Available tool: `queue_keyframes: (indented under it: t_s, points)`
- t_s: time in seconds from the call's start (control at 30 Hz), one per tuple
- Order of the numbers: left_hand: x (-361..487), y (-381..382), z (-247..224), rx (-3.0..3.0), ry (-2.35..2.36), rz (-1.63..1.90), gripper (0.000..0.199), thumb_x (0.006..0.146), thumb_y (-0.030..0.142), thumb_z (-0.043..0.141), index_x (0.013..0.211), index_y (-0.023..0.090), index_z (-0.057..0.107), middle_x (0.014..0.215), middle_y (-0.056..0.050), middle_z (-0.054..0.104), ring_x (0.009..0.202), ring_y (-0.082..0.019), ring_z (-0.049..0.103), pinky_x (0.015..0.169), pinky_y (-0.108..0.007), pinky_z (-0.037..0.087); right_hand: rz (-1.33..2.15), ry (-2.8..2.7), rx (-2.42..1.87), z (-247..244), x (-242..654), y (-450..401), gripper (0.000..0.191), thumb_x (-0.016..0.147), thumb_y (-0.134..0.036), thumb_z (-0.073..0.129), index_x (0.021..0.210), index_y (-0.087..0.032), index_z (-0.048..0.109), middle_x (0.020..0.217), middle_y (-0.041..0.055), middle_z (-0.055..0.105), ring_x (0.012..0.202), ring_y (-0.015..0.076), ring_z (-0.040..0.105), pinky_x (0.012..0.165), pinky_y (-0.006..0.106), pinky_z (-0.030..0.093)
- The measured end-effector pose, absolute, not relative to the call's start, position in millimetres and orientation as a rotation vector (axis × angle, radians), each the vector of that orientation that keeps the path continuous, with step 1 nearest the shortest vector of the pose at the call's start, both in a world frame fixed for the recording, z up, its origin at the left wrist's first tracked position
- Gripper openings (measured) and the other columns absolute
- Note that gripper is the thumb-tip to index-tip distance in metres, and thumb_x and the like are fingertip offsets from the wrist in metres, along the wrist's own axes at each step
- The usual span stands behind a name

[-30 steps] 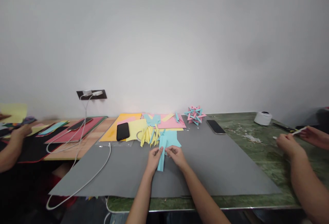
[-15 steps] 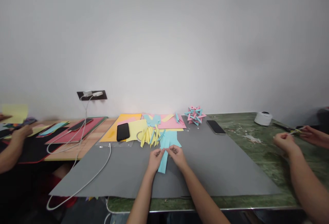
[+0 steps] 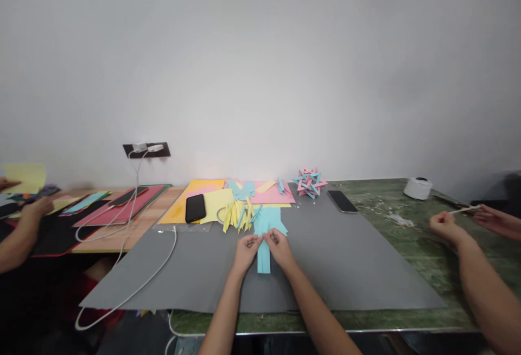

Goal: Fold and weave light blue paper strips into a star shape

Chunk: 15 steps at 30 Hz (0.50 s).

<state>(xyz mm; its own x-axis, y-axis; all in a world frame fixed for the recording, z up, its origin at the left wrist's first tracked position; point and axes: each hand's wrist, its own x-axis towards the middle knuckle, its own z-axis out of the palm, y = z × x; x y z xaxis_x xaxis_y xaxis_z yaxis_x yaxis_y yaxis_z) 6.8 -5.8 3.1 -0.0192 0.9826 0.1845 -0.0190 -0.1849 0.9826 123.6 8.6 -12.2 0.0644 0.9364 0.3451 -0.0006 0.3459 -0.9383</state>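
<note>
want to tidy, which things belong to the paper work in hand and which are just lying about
Likely part of it:
blue strip, in left hand and right hand
blue sheet
yellow strips
paper star

Likely lying about:
phone on orange sheet
phone right of star
white cable

Blue paper strip, pinched
Left-hand grip and right-hand grip close together on it — folded yellow paper strips beyond.

The blue strip is matt paper, the grey sheet smooth.
</note>
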Motion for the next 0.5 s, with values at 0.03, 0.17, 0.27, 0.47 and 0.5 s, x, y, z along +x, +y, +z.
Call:
queue_keyframes:
  t_s: [0.03,0.17,0.27,0.47,0.5]
  points:
    - [6.5,-6.3,4.1,1.318,1.110,1.358,0.024,0.056,0.035,0.064,0.062,0.011,0.064,0.059,-0.005,0.064,0.059,-0.017,0.057,0.052,-0.023,0.043,0.919,-1.301,-0.950,-10.5,123.8,7.5,0.027,0.064,-0.040,0.053,0.051,-0.018,0.045,0.044,-0.0069,0.035,0.043,0.0072,0.031,0.043,0.019,0.027]
    - [5.3,-7.4,6.5,1.323,1.086,1.331,0.027,0.060,0.035,0.060,0.070,0.011,0.065,0.063,-0.006,0.065,0.062,-0.018,0.058,0.055,-0.024,0.044,0.993,-1.289,-0.871,-6.7,125.5,5.2,0.026,0.068,-0.040,0.048,0.055,-0.017,0.050,0.047,-0.0047,0.042,0.045,0.0082,0.036,0.043,0.019,0.030]
    - [4.7,-6.7,5.2,1.300,1.080,1.327,0.028,0.059,0.036,0.061,0.071,0.011,0.065,0.067,-0.007,0.066,0.064,-0.018,0.058,0.055,-0.024,0.044,1.033,-1.246,-0.861,-7.4,127.2,6.8,0.024,0.065,-0.040,0.052,0.055,-0.017,0.051,0.045,-0.0056,0.041,0.041,0.0071,0.035,0.039,0.018,0.028]
    - [4.8,-7.8,5.9,1.289,1.069,1.299,0.030,0.062,0.039,0.058,0.074,0.012,0.063,0.063,-0.004,0.064,0.055,-0.014,0.055,0.050,-0.021,0.042,1.096,-1.202,-0.853,-8.7,129.1,9.8,0.024,0.059,-0.039,0.060,0.062,-0.016,0.053,0.044,-0.0065,0.041,0.038,0.0052,0.034,0.037,0.017,0.027]
    - [4.9,-8.5,7.0,1.312,1.055,1.282,0.030,0.063,0.039,0.057,0.074,0.012,0.063,0.060,-0.003,0.064,0.055,-0.014,0.055,0.050,-0.021,0.042,1.107,-1.199,-0.853,-9.0,128.9,10.0,0.024,0.059,-0.039,0.061,0.064,-0.016,0.054,0.044,-0.0066,0.042,0.038,0.0052,0.034,0.037,0.017,0.028]
